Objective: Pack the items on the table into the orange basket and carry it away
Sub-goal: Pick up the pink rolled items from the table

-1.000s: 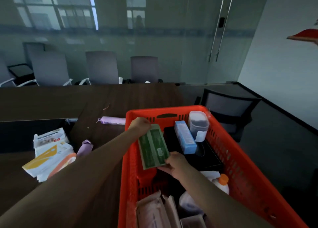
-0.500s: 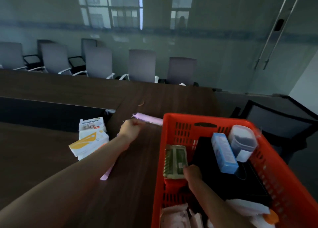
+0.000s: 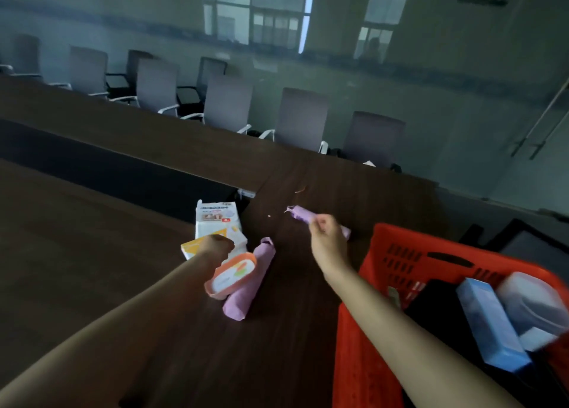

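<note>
Two hands out | left hand [image 3: 215, 247] seemingly fisted on orange-rimmed white tub [image 3: 231, 275] | right hand [image 3: 326, 235] pinching lilac wrapped roll [image 3: 300, 215] | risk: loose pinch, drop short of orange plastic basket [image 3: 388, 244]

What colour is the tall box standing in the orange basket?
Light blue box, seen in the head view, inside the orange basket.

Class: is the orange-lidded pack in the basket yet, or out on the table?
Out. The orange-lidded pack lies on the table, left of the basket.
</note>
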